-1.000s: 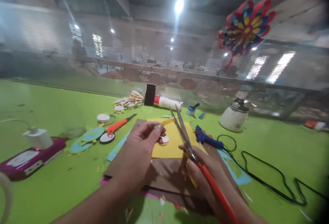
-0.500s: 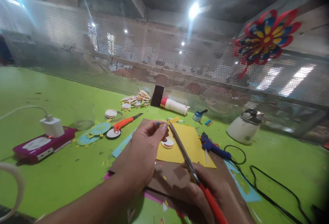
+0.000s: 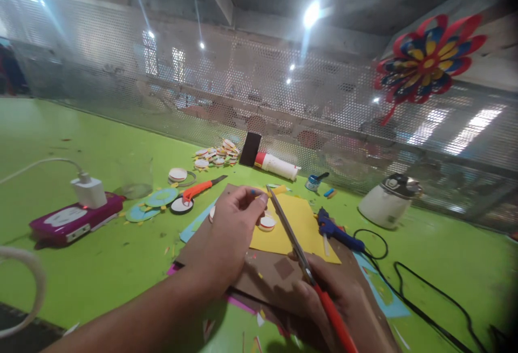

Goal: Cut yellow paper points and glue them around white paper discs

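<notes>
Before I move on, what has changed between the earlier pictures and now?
The red-handled metal scissors in the right hand went from open to closed, their tips shifting toward the left hand, near the narrow yellow strip; whether it is cut through is unclear. Nothing was visibly let go. The dark blue glue gun and flat yellow sheet stayed put.

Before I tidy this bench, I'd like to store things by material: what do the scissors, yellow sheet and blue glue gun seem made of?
Scissors: blades look like metal, grey with a sheen; the smooth red handle is probably plastic.
Yellow sheet: matte, thin and flat, likely paper or craft foam.
Blue glue gun: probably plastic, judging by its smooth, molded-looking body.
</notes>
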Action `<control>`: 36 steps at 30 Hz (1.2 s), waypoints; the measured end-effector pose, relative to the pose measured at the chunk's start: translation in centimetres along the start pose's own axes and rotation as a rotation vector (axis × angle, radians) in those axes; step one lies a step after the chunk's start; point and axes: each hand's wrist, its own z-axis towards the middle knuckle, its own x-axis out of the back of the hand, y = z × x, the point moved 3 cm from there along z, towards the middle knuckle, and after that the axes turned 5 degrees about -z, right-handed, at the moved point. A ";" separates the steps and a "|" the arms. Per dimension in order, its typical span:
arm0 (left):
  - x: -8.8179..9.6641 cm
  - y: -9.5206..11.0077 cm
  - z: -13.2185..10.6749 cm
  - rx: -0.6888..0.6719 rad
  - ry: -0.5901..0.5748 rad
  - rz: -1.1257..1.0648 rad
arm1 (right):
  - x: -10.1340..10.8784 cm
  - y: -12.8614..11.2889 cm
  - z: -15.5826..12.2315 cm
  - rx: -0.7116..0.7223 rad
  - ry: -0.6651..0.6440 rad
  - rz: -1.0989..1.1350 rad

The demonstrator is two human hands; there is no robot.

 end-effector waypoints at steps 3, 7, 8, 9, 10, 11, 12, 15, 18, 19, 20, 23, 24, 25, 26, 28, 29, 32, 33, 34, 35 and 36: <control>-0.1 -0.1 0.0 0.014 -0.011 -0.018 | 0.1 0.0 0.1 0.010 0.001 -0.019; 0.0 -0.1 0.0 -0.021 -0.017 0.020 | 0.2 -0.3 0.2 0.013 0.007 0.004; 0.0 -0.1 0.0 -0.026 -0.021 0.030 | 0.2 -0.3 0.2 0.005 -0.006 0.018; 0.0 -0.1 0.0 -0.028 -0.027 0.035 | 0.1 -0.3 0.2 -0.003 -0.020 0.030; 0.0 -0.1 0.0 -0.029 -0.030 0.038 | 0.1 -0.3 0.2 -0.008 -0.030 0.037; 0.0 -0.1 0.0 -0.028 -0.031 0.039 | 0.0 -0.3 0.1 -0.009 -0.037 0.040; 0.0 -0.1 0.0 -0.029 -0.031 0.040 | 0.0 -0.3 0.1 -0.009 -0.038 0.041; 0.0 0.1 -0.1 -0.037 -0.033 0.050 | 0.1 -0.2 0.0 -0.001 -0.040 0.033; 0.0 0.3 -0.1 -0.036 -0.036 0.061 | 0.2 -0.2 0.1 0.033 -0.050 0.004; 0.0 0.4 -0.1 -0.035 -0.034 0.064 | 0.2 -0.2 0.1 0.044 -0.052 -0.003; 0.0 0.4 -0.1 -0.035 -0.034 0.068 | 0.2 -0.2 0.1 0.050 -0.053 -0.007; 0.1 0.2 0.0 -0.047 -0.037 0.083 | 0.2 -0.1 0.1 0.047 -0.040 -0.001; 0.1 0.1 0.1 -0.056 -0.038 0.089 | 0.2 -0.1 0.1 0.045 -0.027 0.003; 0.2 0.0 0.1 -0.066 -0.043 0.094 | 0.2 -0.1 0.0 0.043 -0.012 0.007; 0.2 -0.1 0.1 -0.076 -0.045 0.097 | 0.2 -0.1 0.0 0.041 0.005 0.011; 0.2 -0.2 0.2 -0.081 -0.048 0.101 | 0.1 -0.1 -0.1 0.029 0.021 0.024; 0.3 -0.2 0.2 -0.077 -0.047 0.099 | 0.1 -0.1 -0.1 0.020 0.015 0.031; 0.2 -0.2 0.1 -0.050 -0.052 0.085 | 0.0 -0.1 -0.2 -0.004 -0.010 0.042; 0.2 -0.1 0.1 -0.040 -0.056 0.081 | 0.0 -0.1 -0.2 -0.008 -0.010 0.042; 0.2 0.0 0.1 -0.034 -0.060 0.080 | 0.0 -0.1 -0.2 -0.009 -0.008 0.043; 0.2 0.1 0.1 -0.029 -0.066 0.080 | 0.0 -0.1 -0.1 -0.008 -0.007 0.045; 0.2 0.1 0.1 -0.024 -0.072 0.080 | 0.0 -0.1 -0.1 -0.005 -0.008 0.047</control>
